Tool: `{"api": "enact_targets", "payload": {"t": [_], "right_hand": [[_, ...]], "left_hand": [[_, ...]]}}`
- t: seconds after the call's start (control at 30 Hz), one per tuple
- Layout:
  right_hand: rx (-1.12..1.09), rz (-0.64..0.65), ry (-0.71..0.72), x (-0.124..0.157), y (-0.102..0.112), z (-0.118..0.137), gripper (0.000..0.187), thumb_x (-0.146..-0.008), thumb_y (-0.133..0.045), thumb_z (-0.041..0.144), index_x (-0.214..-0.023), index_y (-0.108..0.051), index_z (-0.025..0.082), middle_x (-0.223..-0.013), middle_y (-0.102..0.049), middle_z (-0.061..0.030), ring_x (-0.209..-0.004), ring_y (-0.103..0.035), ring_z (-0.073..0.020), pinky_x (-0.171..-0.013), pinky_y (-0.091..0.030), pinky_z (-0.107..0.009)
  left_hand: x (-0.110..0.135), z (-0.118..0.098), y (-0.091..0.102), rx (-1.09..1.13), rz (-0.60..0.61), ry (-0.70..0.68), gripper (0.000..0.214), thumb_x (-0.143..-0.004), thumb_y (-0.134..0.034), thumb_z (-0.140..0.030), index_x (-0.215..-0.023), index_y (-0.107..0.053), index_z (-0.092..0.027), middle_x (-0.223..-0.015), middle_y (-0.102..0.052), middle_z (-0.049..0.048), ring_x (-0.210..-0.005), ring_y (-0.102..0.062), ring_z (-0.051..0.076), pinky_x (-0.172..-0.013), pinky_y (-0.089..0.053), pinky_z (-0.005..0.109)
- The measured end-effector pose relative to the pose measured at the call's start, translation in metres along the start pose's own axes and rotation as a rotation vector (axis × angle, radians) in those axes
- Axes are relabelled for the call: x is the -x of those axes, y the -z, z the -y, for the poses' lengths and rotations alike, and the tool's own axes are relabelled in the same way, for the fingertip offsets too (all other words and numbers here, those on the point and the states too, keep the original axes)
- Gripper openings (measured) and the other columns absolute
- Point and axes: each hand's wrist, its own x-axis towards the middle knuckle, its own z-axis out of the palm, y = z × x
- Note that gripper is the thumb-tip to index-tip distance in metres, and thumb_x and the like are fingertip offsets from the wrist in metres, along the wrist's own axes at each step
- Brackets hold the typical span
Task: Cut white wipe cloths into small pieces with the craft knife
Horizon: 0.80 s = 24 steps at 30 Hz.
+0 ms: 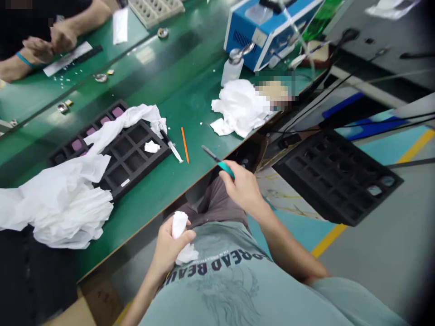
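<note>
Nearest, over the lap and below the bench edge, the left hand (170,248) has its grip closed around a wad of white wipe (179,226), thumb pressed across the front and the top of the wad sticking out above the fingers. A little farther on, the right hand (243,188) sits just off the edge of the green bench (190,95). Its grip is closed on a teal-handled tool (220,164), whose dark tip points up and left over the bench edge.

On the bench beyond lie an orange stick (184,144) and, just beside it, a syringe (171,147), touching a black compartment tray (136,154). White cloths (68,203) are draped across the tray and heaped to its left. To the right, off the bench, a second black tray (336,176) lies tilted.

Farther back are a pile of crumpled white wipes (239,108), a white bottle (233,68) and a blue machine (265,27). At the far left, another person's hands (50,43) rest together on the bench.
</note>
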Motion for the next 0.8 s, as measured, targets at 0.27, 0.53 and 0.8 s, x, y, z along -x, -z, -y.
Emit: {"api": "enact_targets", "payload": {"t": [0.27,0.53,0.8], "right_hand": [[0.248,-0.016,0.04,-0.118,-0.025,0.04,0.032,-0.091,-0.053,0.013,-0.12,-0.064,0.007,-0.12,-0.062,-0.0245,-0.107,-0.06,-0.0352,-0.09,-0.046,-0.044],[-0.504,0.392,0.468,-0.033,-0.057,0.107,0.013,-0.088,-0.064,0.031,-0.094,-0.069,0.02,-0.093,-0.07,-0.0054,-0.089,-0.063,-0.0213,-0.084,-0.049,-0.035],[-0.86,0.464,0.133,-0.03,-0.054,0.129,0.031,-0.088,-0.061,0.05,-0.084,-0.057,0.02,-0.072,-0.054,0.0022,-0.063,-0.047,-0.0127,-0.059,-0.04,-0.025]], "left_hand": [[-0.023,-0.052,0.01,0.609,-0.174,-0.369,0.04,-0.078,-0.078,-0.05,-0.101,-0.071,-0.018,-0.07,-0.063,-0.001,-0.061,-0.059,0.012,-0.058,-0.051,0.024],[-0.041,-0.061,0.024,0.798,-0.1,-0.37,0.049,-0.087,-0.069,-0.051,-0.127,-0.069,-0.021,-0.142,-0.063,0.0109,-0.137,-0.053,0.029,-0.111,-0.045,0.04],[-0.032,-0.051,0.047,0.805,-0.094,-0.388,0.047,-0.083,-0.074,-0.051,-0.11,-0.071,-0.013,-0.105,-0.075,0.0151,-0.092,-0.072,0.025,-0.065,-0.06,0.031]]}}
